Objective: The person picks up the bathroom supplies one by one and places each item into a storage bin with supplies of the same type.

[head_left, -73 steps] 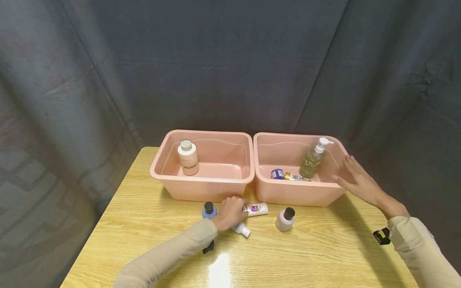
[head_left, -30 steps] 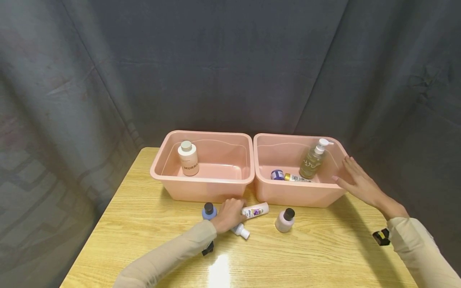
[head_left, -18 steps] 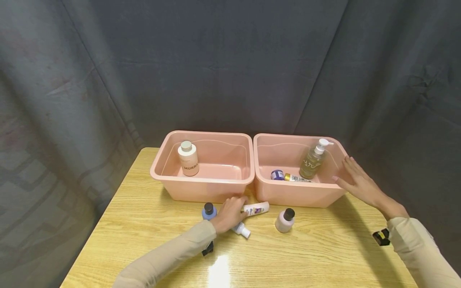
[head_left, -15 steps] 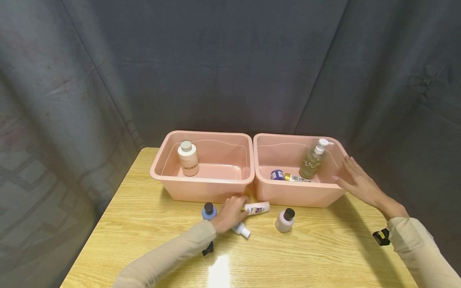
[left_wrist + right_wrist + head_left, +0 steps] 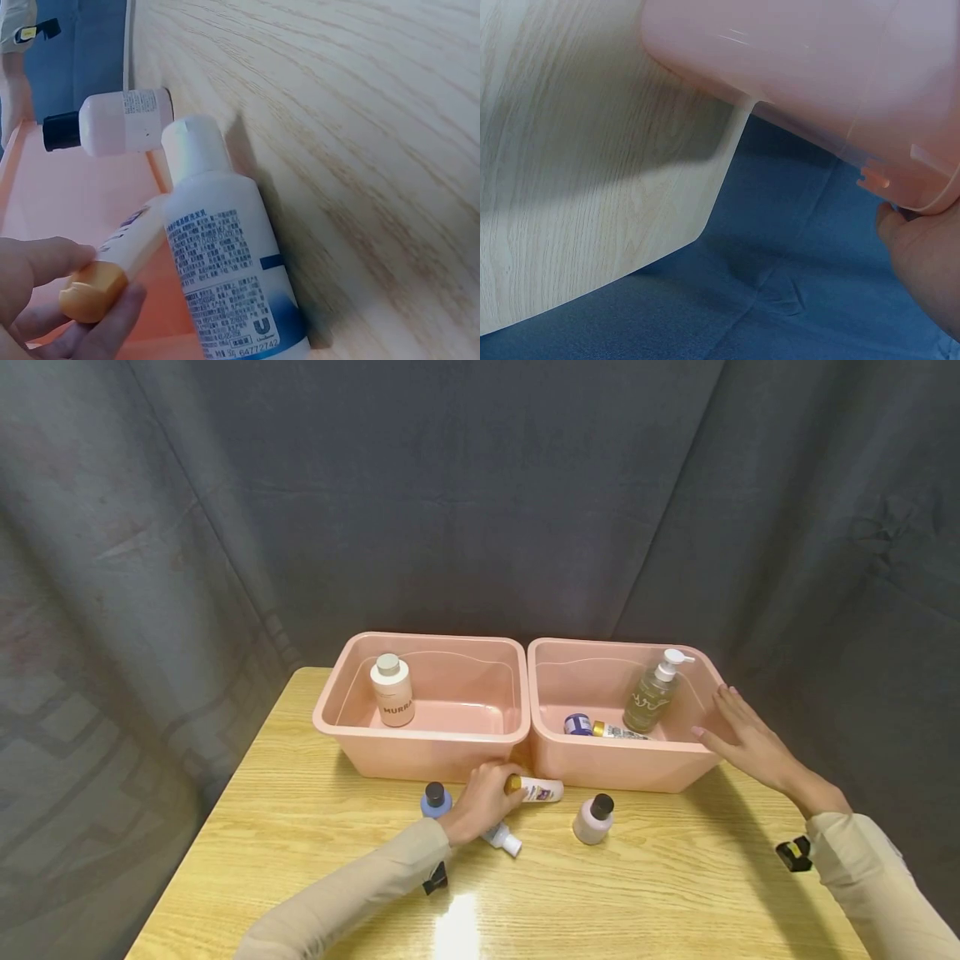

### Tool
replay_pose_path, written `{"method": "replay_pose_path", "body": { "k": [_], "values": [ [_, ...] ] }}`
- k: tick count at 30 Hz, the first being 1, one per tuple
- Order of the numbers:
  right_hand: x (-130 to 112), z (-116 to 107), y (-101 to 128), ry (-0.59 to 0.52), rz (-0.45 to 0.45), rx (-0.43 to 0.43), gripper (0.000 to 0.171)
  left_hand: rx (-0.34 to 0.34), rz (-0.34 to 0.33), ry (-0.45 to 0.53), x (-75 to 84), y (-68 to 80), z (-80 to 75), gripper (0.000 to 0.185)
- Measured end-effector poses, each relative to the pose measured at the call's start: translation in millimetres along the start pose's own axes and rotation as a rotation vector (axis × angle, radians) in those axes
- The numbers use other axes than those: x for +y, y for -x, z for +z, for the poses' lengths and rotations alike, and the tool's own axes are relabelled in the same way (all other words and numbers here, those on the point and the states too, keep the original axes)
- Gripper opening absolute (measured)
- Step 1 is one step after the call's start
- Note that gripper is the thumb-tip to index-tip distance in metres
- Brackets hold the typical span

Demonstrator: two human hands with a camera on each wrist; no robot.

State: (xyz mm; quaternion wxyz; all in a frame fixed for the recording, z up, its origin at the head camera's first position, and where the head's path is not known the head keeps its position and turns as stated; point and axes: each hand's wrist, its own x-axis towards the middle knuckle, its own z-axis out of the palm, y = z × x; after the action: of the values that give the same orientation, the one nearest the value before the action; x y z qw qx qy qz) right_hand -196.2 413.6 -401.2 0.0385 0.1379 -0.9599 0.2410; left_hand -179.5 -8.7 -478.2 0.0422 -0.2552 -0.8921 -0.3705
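My left hand (image 5: 483, 800) pinches the gold cap of a small white tube (image 5: 542, 790) between thumb and fingers, low in front of the two bins. In the left wrist view the gold cap (image 5: 94, 291) sits between the fingertips. Just beneath that hand lies a white-capped bottle (image 5: 501, 837), partly hidden by it; its blue-and-white label faces the left wrist camera. A blue bottle (image 5: 435, 802) with a black cap stands left of the hand. My right hand (image 5: 753, 747) rests on the right rim of the right pink bin (image 5: 622, 766), fingers extended.
The left pink bin (image 5: 427, 758) holds a white bottle (image 5: 393, 692). Inside the right bin are a pump bottle (image 5: 649, 697), a blue jar (image 5: 578, 723) and a gold-capped tube (image 5: 618, 731). A pale pink bottle (image 5: 591, 823) with a black cap stands on the wooden table (image 5: 675, 877).
The left hand has moved slightly forward and right, and the tube has shifted and turned with it, so its gold cap now shows. My right hand has stayed on the bin rim.
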Motion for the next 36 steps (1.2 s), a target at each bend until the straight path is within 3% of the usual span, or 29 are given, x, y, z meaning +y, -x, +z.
{"method": "replay_pose_path", "body": {
  "k": [10,18,26,36],
  "values": [
    [-0.2,0.4,0.3,0.0,0.011,-0.003,0.082,0.027,-0.024,0.058,1.0,-1.6,-1.8,0.023],
    [0.0,0.3,0.1,0.003,0.007,-0.001,0.082,0.048,-0.01,0.046,1.4,-0.4,-3.5,0.023],
    [-1.3,0.1,0.2,0.0,0.006,0.0,0.082,0.056,-0.01,0.135,1.7,1.1,-4.9,0.024],
    [1.2,0.9,-0.2,0.002,0.003,-0.002,0.082,0.092,-0.056,0.199,3.7,2.5,-8.4,0.027]
  ]
}}
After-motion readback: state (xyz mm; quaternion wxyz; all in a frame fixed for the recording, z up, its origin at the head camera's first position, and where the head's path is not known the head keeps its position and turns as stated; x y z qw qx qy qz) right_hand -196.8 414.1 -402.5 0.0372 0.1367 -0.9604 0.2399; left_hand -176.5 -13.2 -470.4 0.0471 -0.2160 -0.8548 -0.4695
